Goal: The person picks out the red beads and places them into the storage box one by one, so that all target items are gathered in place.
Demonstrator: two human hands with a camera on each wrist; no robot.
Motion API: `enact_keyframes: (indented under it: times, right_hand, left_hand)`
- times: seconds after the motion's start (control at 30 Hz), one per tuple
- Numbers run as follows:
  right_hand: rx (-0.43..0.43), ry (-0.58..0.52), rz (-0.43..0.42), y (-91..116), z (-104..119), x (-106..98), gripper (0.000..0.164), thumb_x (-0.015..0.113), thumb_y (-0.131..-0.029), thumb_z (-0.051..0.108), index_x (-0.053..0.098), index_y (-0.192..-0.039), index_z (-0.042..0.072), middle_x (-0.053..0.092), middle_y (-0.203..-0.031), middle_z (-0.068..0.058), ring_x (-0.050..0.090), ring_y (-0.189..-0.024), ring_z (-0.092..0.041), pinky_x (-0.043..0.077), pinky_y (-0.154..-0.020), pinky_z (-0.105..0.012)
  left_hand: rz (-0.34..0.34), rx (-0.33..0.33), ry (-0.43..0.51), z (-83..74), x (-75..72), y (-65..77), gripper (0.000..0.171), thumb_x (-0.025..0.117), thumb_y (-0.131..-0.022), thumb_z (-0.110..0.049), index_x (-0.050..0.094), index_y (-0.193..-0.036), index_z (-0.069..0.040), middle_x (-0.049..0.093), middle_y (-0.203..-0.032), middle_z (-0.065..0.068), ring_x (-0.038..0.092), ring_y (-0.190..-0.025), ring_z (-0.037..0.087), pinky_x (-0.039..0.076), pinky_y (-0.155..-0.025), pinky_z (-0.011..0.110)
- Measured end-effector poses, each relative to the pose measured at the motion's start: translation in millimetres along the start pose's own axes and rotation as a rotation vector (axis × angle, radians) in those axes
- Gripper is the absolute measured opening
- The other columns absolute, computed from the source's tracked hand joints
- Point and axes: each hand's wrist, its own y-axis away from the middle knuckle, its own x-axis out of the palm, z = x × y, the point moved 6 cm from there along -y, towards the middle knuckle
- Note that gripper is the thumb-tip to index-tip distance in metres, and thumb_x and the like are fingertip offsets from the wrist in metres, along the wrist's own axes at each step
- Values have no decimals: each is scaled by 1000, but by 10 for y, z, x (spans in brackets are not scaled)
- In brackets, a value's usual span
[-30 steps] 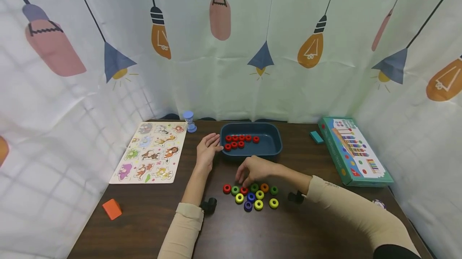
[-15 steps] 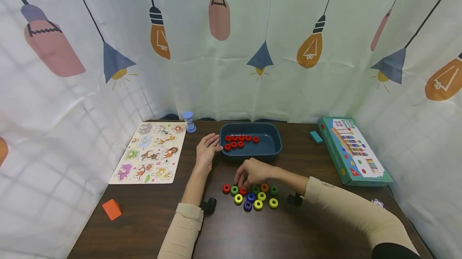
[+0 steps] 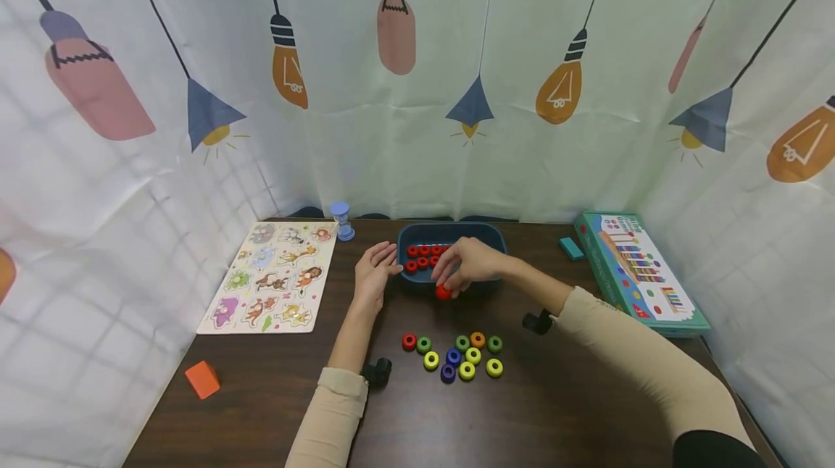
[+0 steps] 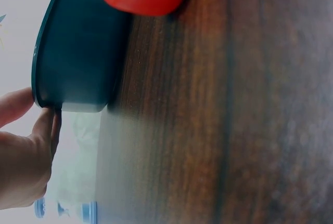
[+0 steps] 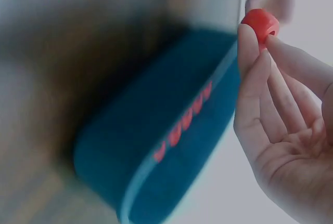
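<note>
My right hand (image 3: 478, 263) pinches a red ring-shaped bead (image 3: 443, 293) between thumb and fingertips, above the front edge of the dark blue tray (image 3: 457, 225). Up close in the right wrist view, the bead (image 5: 260, 22) shows its hole. Rows of red beads (image 3: 424, 251) lie in the tray's left part; my right hand hides some of its right part. At the tray's left end my left hand (image 3: 373, 276) rests with loosely straight fingers, its thumb touching the rim. The left wrist view also has fingertips against the tray's corner (image 4: 78, 73).
Several loose beads lie in front of the tray: a red bead (image 3: 409, 341), green, yellow, orange, blue and purple ones. An animal puzzle board (image 3: 267, 276) and sand timer (image 3: 342, 220) stand left, with an orange block (image 3: 203, 379) nearer. A green box (image 3: 642, 272) and teal block (image 3: 571, 248) sit right.
My right hand has picked up a red bead from the loose group and carried it up to the tray's front edge. My left hand has stayed at the tray.
</note>
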Motion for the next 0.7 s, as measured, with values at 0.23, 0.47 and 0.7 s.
enact_keyframes:
  times: [0.23, 0.47, 0.7]
  right_hand:
    - [84, 63, -127, -257, -157, -514, 26, 71, -84, -3, 70, -110, 0, 73, -96, -13, 72, -75, -28, 62, -67, -40]
    - [101, 158, -136, -586, -393, -539, 23, 69, -85, -3, 72, -107, 1, 74, -92, -10, 73, -72, -27, 61, -74, -47]
    - [143, 223, -149, -640, -466, -481, 22, 69, -84, -2, 73, -105, 3, 74, -93, -11, 73, -73, -27, 61, -72, -46]
  left_hand:
    - [-5, -9, 1, -14, -10, -2, 65, 61, -78, 24, 46, -135, -3, 50, -140, 21, 47, -133, 32, 42, -109, 39]
    - [-13, 4, -3, 0, -31, 0, 66, 61, -77, 24, 47, -135, -2, 53, -137, 21, 51, -129, 29, 43, -107, 40]
    - [-5, 5, -12, -15, -26, 10, 65, 62, -77, 24, 47, -134, -4, 54, -136, 19, 53, -128, 27, 48, -103, 35]
